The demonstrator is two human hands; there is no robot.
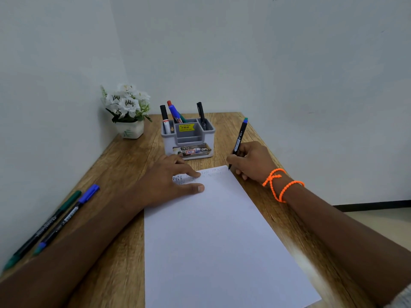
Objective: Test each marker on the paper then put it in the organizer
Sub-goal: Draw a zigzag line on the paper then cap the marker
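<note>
Paper (218,236) has scribbles; right hand (251,162) fingers grip a marker (239,138), left hand (169,183) flat. Four markers sit in the organizer (189,141); two wait on the bench (124,156).

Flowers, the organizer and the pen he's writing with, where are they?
flowers (126,102), head view, on a white blossom.
organizer (189,142), head view, on its front wall.
pen (239,138), head view, on its black barrel above the right hand (252,162).

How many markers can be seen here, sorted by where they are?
In the organizer: 4 (black-capped, red-capped, blue, slim black).
Held by the right hand at the paper: 1.
Lying on the table, left side: 2 (green-capped, blue-capped).
Total: 7
</note>
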